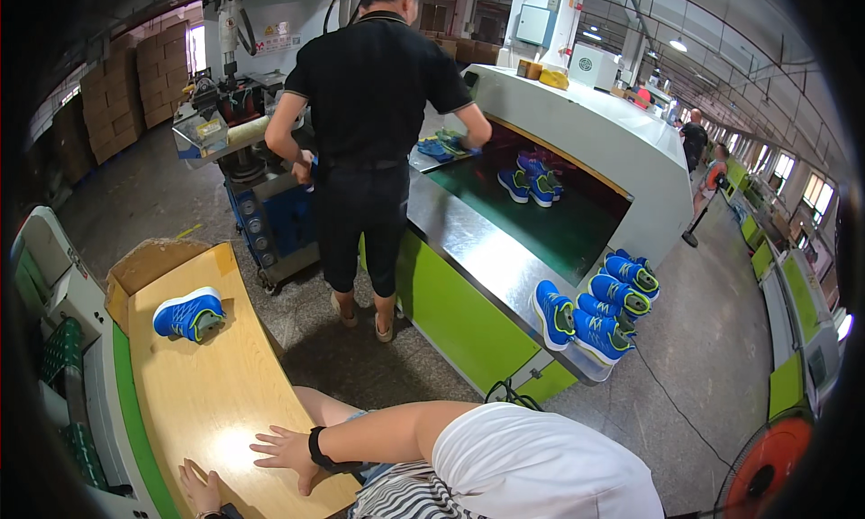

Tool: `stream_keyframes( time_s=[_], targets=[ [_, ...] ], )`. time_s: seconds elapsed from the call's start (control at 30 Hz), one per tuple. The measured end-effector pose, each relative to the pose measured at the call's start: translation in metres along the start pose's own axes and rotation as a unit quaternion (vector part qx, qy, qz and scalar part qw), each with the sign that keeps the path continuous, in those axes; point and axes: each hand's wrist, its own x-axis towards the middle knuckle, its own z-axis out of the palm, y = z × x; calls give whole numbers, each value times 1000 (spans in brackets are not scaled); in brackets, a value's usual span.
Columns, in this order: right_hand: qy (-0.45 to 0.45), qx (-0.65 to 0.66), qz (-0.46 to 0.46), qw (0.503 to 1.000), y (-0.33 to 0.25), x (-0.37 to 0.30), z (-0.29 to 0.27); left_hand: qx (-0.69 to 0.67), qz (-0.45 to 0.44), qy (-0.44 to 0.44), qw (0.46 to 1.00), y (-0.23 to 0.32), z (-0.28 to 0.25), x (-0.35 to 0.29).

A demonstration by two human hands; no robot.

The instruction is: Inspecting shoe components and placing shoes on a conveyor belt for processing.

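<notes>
Blue shoe (185,317) on wood-coloured tabletop (203,388)

I can read no wording from here — the sign (276,43) on the white wall (270,13) shows yellow triangles and red marks too small for me, and the yellow label (209,128) on the blue-and-grey machine (255,214) is equally illegible.
</notes>
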Motion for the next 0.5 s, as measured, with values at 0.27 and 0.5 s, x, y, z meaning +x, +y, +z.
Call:
stream_keyframes(
  time_s=[0.27, 0.5],
  targets=[
    [2, 6, 4, 1000, -5, -4, -4, -2, -4, -6, 1000, 2, -2, -1],
    [2, 6, 4, 1000, -1, -3, -1, -7, 2, -5, 1000, 0, 1, 1]
  ],
)
